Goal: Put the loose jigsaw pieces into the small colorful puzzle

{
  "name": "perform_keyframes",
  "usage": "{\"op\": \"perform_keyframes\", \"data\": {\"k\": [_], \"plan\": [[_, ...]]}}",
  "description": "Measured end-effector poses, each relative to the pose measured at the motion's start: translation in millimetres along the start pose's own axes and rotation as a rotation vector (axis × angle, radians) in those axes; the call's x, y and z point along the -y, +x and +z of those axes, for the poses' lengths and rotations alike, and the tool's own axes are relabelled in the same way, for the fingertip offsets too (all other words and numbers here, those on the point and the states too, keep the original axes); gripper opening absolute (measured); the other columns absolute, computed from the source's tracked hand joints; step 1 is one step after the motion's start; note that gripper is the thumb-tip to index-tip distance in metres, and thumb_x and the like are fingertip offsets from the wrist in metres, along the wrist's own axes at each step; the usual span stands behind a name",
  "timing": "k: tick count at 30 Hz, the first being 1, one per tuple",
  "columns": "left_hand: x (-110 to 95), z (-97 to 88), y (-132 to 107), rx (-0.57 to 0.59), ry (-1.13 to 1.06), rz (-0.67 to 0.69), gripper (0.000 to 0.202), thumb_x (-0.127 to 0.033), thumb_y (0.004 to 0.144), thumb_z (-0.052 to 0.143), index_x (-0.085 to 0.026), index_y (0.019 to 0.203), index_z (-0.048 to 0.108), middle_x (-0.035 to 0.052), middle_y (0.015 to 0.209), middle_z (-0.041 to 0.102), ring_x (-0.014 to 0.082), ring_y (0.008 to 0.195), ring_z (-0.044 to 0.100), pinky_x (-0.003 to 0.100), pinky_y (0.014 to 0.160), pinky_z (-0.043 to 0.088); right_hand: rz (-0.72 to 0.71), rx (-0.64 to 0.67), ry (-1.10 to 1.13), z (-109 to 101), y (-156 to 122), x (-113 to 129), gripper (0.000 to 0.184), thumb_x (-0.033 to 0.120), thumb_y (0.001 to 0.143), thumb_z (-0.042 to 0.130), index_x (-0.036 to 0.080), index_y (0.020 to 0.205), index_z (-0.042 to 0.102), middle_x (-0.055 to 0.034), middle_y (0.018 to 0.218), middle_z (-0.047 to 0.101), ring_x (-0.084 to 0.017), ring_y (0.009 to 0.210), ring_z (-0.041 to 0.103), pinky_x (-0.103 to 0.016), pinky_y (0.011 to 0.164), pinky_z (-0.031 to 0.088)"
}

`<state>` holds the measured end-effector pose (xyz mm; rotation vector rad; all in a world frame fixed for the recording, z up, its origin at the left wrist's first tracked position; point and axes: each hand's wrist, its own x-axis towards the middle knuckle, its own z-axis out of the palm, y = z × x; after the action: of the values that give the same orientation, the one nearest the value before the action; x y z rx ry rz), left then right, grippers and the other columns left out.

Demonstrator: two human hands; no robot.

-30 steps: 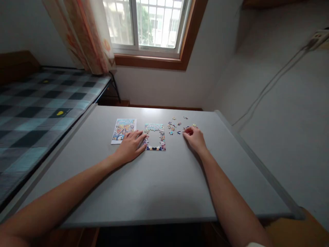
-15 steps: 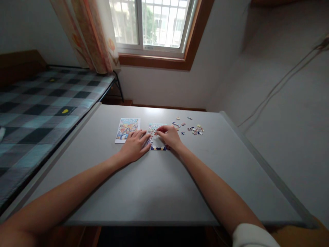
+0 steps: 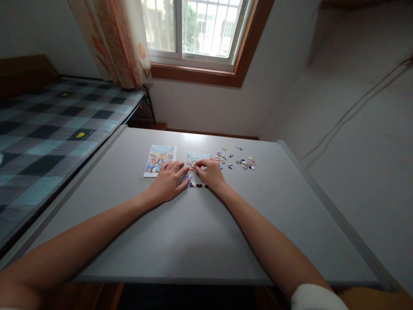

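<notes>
A partly joined jigsaw puzzle (image 3: pixel 199 157) lies on the table, its top rows and bottom edge filled and its middle bare. My left hand (image 3: pixel 170 181) rests flat with fingers spread, its fingertips at the puzzle's left edge. Over the puzzle's right side, my right hand (image 3: pixel 210 173) pinches with thumb and forefinger at the inner edge of the joined pieces. A puzzle piece seems to be in that pinch, mostly hidden by the fingers. Left of the puzzle is a printed picture sheet (image 3: pixel 160 157), its lower right corner partly behind my left hand.
Loose puzzle pieces (image 3: pixel 248 163) form a pile right of the puzzle, with several more scattered nearer my right hand. The pale table (image 3: pixel 193 232) has a raised right edge. A bed with a checked cover (image 3: pixel 64 125) stands at the left, below a curtain (image 3: pixel 112 43) and window.
My right hand has shifted slightly left and down over the puzzle, still pinching. The left hand stays in place. The camera view has tilted a little.
</notes>
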<state>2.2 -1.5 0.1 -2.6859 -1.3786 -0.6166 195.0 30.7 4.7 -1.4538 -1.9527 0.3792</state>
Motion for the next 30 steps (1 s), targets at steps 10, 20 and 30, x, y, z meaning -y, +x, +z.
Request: {"op": "perform_keyframes", "data": {"k": [10,20,30], "plan": [[0.2,-0.3,0.4,0.024,0.018,-0.008,0.040,-0.041,0.095,0.049,-0.020,0.128,0.058,0.0133,0.132,0.056,0.0318,0.125,0.049,0.049,0.103,0.037,-0.090,-0.045,-0.076,-0.8,-5.0,-9.6,0.012,0.019,0.083,0.064,0.022,0.082,0.075,-0.0059,0.087,0.071,-0.024,0.092,0.058,-0.041,0.088,0.042],[1.3,-1.1,-0.8,0.008,0.034,0.012,0.042,-0.040,0.096,0.048,-0.019,0.131,0.055,0.0131,0.139,0.052,0.0316,0.132,0.043,0.049,0.107,0.034,-0.287,-0.039,0.042,-4.8,-9.7,-23.5,0.026,0.012,0.084,0.057,0.023,0.097,0.076,-0.0059,0.102,0.073,-0.023,0.097,0.058,-0.041,0.093,0.044],[-1.6,-5.8,-1.1,-0.055,-0.019,0.110,0.028,-0.033,0.097,0.050,-0.024,0.119,0.064,0.0051,0.126,0.065,0.0269,0.128,0.050,0.051,0.111,0.027,-0.278,-0.028,0.040,-3.0,-10.3,-24.6,0.024,0.013,0.085,0.055,0.021,0.094,0.077,-0.0066,0.099,0.073,-0.021,0.093,0.058,-0.039,0.093,0.044]]}}
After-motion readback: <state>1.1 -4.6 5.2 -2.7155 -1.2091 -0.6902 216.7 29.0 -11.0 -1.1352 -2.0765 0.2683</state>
